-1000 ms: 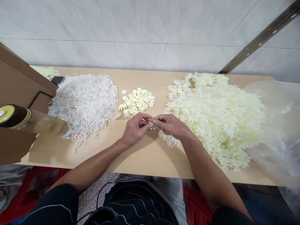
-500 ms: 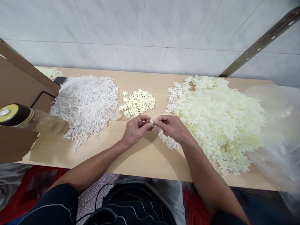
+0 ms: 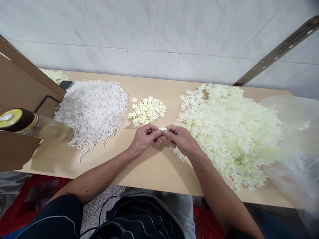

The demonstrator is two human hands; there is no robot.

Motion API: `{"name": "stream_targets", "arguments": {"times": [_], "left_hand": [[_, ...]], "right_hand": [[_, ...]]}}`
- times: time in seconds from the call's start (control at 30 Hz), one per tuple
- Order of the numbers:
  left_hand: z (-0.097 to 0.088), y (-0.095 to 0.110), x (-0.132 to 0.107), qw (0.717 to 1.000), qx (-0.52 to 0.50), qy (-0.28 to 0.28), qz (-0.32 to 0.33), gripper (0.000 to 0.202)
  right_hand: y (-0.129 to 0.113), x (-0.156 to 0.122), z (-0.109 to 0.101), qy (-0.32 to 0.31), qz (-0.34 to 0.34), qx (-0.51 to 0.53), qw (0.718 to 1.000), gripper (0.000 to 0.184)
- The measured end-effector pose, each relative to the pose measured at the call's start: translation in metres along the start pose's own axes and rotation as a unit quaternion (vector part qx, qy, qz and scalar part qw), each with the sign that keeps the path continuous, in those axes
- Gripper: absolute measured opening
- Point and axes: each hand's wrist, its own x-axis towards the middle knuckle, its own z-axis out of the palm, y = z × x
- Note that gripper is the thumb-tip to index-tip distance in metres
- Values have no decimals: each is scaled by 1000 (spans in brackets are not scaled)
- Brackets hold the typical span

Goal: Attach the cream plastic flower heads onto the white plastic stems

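My left hand (image 3: 145,138) and my right hand (image 3: 180,137) meet above the middle of the wooden table (image 3: 154,166). Both pinch one small cream flower piece (image 3: 162,128) between their fingertips. To the right lies a large heap of cream flower pieces (image 3: 231,126), touching my right wrist. A small pile of flat cream flowers (image 3: 147,110) sits just beyond my hands. On the left spreads a heap of thin white stems (image 3: 92,108).
A brown cardboard box (image 3: 20,99) stands at the left with a clear bottle with a dark, yellow-rimmed cap (image 3: 27,124) in front of it. A clear plastic bag (image 3: 296,146) lies at the right edge. A white tiled wall (image 3: 149,33) backs the table.
The flower piece pinched between both hands has come up into plainer view between the fingertips. Both hands have shifted slightly away from me. The piles have not moved.
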Motion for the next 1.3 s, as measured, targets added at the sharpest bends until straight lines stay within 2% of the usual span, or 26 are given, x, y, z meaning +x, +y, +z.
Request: {"name": "stream_targets", "arguments": {"times": [0.2,0.4,0.6,0.8,1.03,1.17,1.3], "left_hand": [[2,0,-2,1000,16,-7,-1,35],[3,0,-4,999,39,-21,11,35],[1,1,-2,998,48,-18,30,34],[-5,-1,3,1000,17,-6,19,31],[-8,3,5,999,-27,-5,-23,31],[-8,3,6,999,-28,-17,-38,36],[-6,3,4,999,-7,-34,-22,37]], "right_hand": [[3,0,2,55,-31,-20,998,37],[-2,-4,-4,50,-47,-42,997,33],[-8,-8,-16,72,-62,-35,995,29],[-10,-8,-15,57,-54,-53,995,29],[-2,-4,-17,82,-60,-36,994,29],[-3,-4,-15,64,-68,-25,995,27],[-1,-4,-13,47,-59,-50,996,31]]}}
